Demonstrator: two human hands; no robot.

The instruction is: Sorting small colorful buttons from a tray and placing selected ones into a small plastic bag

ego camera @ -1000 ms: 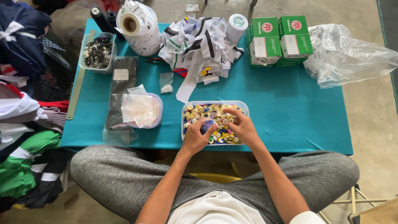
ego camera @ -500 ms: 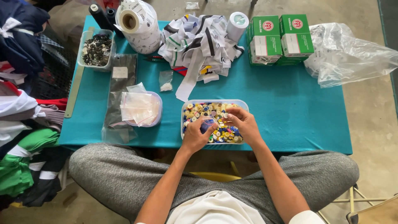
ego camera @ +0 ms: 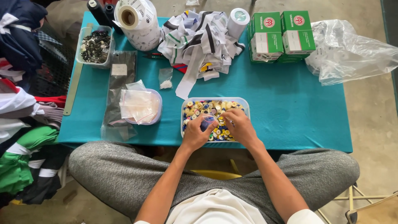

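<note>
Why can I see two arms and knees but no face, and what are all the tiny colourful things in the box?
The camera sits on a person's head and looks down, so you see what that person sees: their own arms, grey trousers and a low teal table. There is no machine here, only two bare hands.

The clear tub is full of small round buttons in yellow, blue and white. The left hand and the right hand are both in that tub. Between them is a small clear bag; which hand grips it I cannot tell.

Also on the table: a tub of little clear bags, a tub of dark small parts, a big roll of labels, a heap of fabric strips, green boxes and a crumpled plastic bag.
</note>
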